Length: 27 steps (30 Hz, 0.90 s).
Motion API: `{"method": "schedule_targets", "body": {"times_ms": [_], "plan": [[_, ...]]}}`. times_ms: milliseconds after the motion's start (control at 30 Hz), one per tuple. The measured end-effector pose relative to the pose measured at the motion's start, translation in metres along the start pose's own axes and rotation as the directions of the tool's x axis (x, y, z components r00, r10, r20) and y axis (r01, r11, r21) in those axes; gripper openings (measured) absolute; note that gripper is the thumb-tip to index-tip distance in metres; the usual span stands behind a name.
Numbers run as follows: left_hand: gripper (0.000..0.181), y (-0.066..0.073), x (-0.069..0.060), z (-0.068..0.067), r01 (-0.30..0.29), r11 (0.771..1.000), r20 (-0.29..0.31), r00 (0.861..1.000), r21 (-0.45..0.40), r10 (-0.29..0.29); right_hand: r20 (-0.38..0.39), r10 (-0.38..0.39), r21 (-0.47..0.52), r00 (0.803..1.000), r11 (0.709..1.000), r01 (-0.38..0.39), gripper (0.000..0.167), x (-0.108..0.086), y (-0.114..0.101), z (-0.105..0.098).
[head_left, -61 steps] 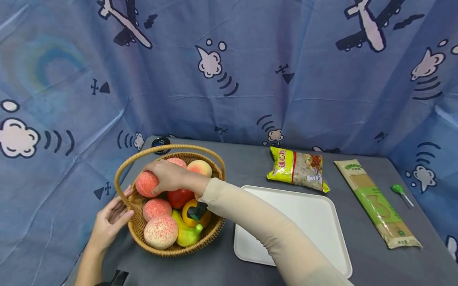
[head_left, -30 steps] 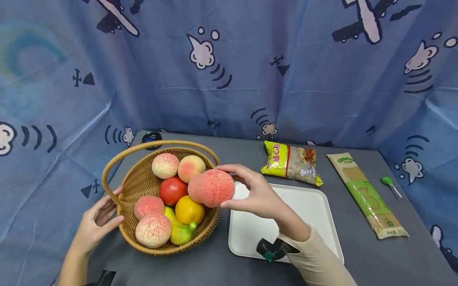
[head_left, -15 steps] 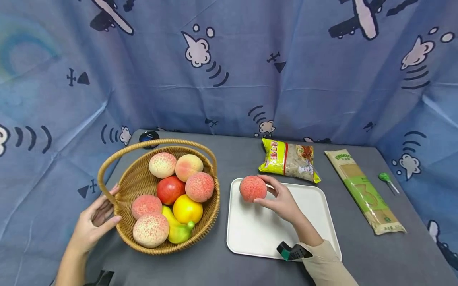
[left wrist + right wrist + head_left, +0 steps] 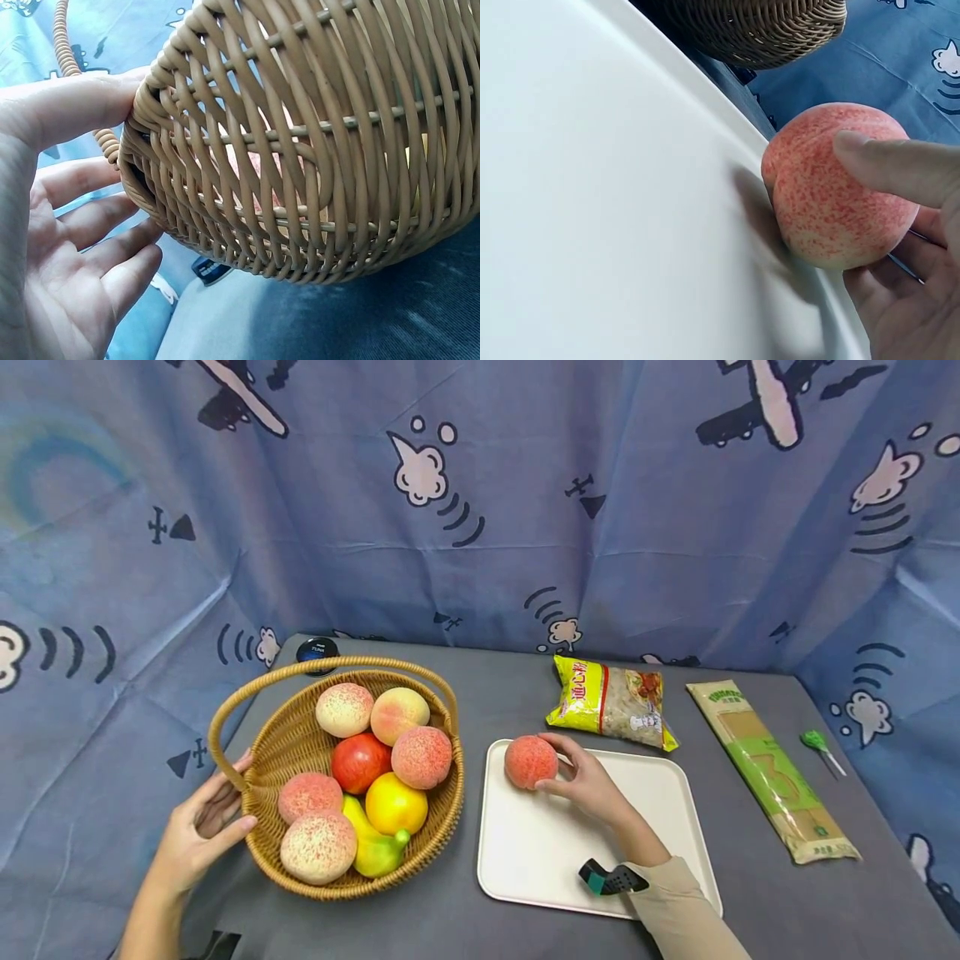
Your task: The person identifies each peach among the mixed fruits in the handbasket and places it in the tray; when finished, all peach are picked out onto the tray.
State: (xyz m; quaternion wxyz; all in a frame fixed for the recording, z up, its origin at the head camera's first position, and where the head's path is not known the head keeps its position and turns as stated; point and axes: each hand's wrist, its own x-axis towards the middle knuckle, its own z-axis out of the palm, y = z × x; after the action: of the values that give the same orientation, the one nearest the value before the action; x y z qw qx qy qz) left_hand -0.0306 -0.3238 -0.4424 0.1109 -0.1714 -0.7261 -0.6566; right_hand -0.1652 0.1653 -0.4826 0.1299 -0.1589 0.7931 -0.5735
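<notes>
At the left stands a wicker basket (image 4: pixel 442 835) with a red apple (image 4: pixel 360 762), an orange (image 4: pixel 396 804), a yellow-green banana shape (image 4: pixel 375 852) and several peaches (image 4: pixel 318 847). The left hand (image 4: pixel 197 835) touches its left rim with spread thumb and fingertips; in the left wrist view, those fingers lie by the woven edge (image 4: pixel 150 135). Over the back left of the white tray (image 4: pixel 547 860), the right hand (image 4: pixel 588 781) holds a red peach (image 4: pixel 531 762) between thumb and fingers. In the right wrist view the peach (image 4: pixel 840 195) is low by the tray's edge; contact is unclear.
Behind the tray lies a yellow noodle bag (image 4: pixel 615 702). Further right are a long green-and-tan packet (image 4: pixel 776 772) and a green lollipop (image 4: pixel 813 741). A small dark round object (image 4: pixel 317 649) sits behind the basket. A blue patterned curtain (image 4: pixel 495 585) surrounds the table.
The right hand took a red peach from the basket's left side and carried it right, over the tray. In the last half second it has barely moved. The left hand has stayed at the rim.
</notes>
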Motion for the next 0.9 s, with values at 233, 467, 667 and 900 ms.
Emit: {"method": "schedule_targets", "body": {"times_ms": [233,467,667,900], "plan": [[0.066,0.002,0.000,0.000,-0.011,1.000,0.009,1.000,-0.019,0.012,0.094,-0.018,0.026,0.995,1.000,0.016,0.080,-0.002,0.003,-0.001],[0.066,0.003,0.002,0.001,0.002,1.000,0.016,1.000,-0.011,-0.001,0.141,-0.018,0.027,0.990,1.000,0.014,0.083,-0.004,0.005,0.001],[0.065,0.003,0.002,0.001,-0.012,1.000,0.018,1.000,-0.018,0.012,0.134,-0.006,-0.016,0.991,1.000,0.008,0.086,-0.006,-0.002,-0.003],[0.066,0.001,0.000,0.000,-0.004,1.000,0.013,1.000,-0.022,0.005,0.068,-0.086,-0.119,0.994,0.988,0.094,0.083,-0.011,-0.031,-0.010]]}}
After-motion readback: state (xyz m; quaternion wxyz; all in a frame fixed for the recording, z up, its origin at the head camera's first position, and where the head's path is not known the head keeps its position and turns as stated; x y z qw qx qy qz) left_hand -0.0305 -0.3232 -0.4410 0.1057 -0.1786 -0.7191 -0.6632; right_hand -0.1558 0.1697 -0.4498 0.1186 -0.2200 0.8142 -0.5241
